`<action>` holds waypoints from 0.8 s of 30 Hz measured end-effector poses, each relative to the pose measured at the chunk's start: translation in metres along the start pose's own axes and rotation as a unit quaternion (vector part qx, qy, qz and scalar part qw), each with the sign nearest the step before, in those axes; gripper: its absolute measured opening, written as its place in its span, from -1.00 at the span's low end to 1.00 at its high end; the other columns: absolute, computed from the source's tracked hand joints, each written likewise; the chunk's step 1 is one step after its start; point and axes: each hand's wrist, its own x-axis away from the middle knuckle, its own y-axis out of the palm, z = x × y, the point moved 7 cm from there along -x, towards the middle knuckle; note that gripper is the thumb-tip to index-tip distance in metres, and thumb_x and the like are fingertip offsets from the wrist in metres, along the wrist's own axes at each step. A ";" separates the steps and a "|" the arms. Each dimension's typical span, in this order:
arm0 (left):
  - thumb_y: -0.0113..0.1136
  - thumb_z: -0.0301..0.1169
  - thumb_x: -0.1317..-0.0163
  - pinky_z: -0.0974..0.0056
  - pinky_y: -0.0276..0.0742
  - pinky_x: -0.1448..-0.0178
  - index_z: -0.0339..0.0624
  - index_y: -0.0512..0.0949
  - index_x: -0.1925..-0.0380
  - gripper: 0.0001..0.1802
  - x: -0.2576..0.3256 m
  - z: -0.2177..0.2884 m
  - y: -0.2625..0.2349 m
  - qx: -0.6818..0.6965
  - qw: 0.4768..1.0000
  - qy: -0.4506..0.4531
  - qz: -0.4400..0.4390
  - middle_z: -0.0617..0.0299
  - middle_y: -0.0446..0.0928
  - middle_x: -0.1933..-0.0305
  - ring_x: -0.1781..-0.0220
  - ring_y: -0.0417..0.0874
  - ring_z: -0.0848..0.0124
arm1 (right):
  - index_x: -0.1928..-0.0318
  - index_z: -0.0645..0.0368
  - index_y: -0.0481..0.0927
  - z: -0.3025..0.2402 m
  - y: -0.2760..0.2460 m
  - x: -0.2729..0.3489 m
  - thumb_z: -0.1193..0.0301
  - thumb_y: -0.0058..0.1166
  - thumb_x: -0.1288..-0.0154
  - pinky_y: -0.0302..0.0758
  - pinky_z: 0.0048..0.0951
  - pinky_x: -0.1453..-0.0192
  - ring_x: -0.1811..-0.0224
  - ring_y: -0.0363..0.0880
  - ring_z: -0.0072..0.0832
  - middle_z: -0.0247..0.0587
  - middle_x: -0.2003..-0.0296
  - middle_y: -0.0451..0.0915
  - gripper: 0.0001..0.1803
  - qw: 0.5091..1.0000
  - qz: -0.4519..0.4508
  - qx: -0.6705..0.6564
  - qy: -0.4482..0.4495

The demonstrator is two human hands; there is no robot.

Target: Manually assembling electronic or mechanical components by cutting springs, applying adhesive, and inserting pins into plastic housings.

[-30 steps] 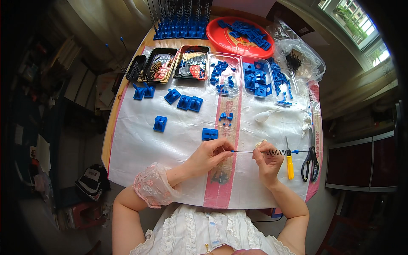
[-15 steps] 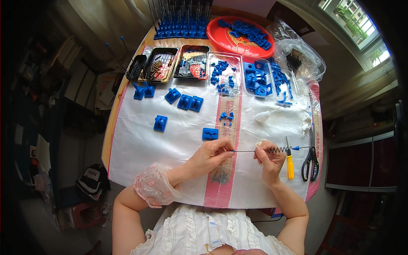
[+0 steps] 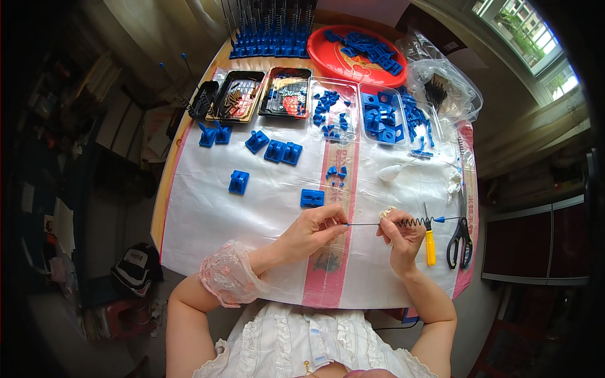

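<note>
Between my two hands a thin dark metal rod with a coiled spring section [image 3: 413, 222] lies level above the table. My left hand [image 3: 320, 228] pinches its left end, where a tiny blue tip shows at the fingertips. Further right, my right hand [image 3: 401, 236] is closed round the rod at the start of the coil, with something pale wrapped on one finger. A blue cone [image 3: 440, 220] sits on the rod past the coil. Just above my left hand stands a blue base piece [image 3: 312, 198]. A yellow-handled screwdriver [image 3: 430, 246] and black-handled scissors [image 3: 460, 244] lie to the right.
Several blue base pieces [image 3: 275, 150] are spread over the white sheet [image 3: 208, 220]. Along the back stand black trays [image 3: 239, 120], clear trays [image 3: 333, 135] of blue parts, a red basin [image 3: 328, 63] and a plastic bag [image 3: 463, 88]. Finished-looking blue stands [image 3: 270, 47] with springs rise at the far left.
Almost nothing differs. My right hand has shifted very slightly along with the rod; both hands keep their hold.
</note>
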 end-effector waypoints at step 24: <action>0.27 -0.38 -0.45 0.47 0.39 0.22 -0.17 0.58 0.19 -0.89 -0.001 -0.007 0.000 0.055 0.998 -0.004 0.004 0.44 0.49 0.36 0.33 0.44 0.69 | 0.35 0.27 0.63 -0.006 -0.001 0.001 0.61 0.20 -0.33 0.21 -0.61 0.50 0.58 0.36 -0.71 -0.24 0.51 0.62 -0.92 1.000 0.009 -0.011 -0.009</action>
